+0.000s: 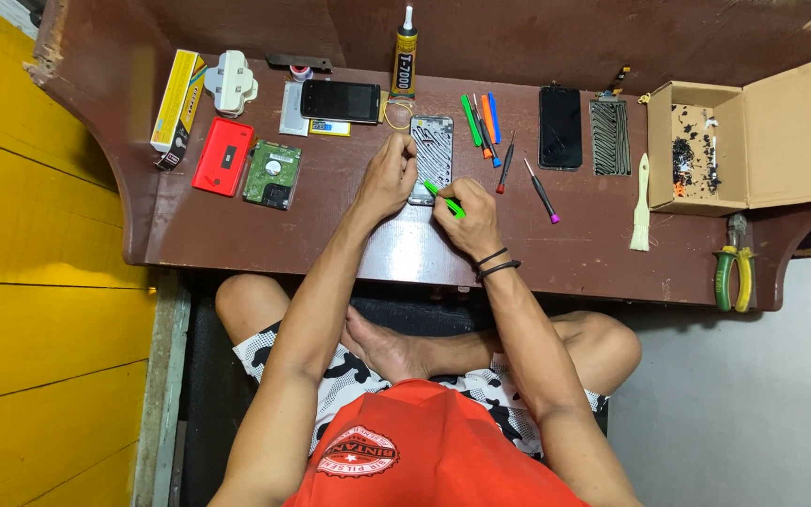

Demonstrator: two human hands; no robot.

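Note:
An opened phone body [432,150] with bare metal insides lies on the brown desk [265,239] in front of me. My left hand [387,178] rests on its left edge and holds it steady. My right hand [466,218] grips a green-handled screwdriver [444,198], and the tip touches the phone's lower part. Black bands circle my right wrist.
Several coloured screwdrivers [485,127] lie right of the phone, then a black phone [560,127], a metal frame [610,138], a brush [641,207], an open cardboard box [706,145], pliers [733,272]. Glue tube [406,61], another phone [341,100], hard drive [272,174], red case [223,156] sit left.

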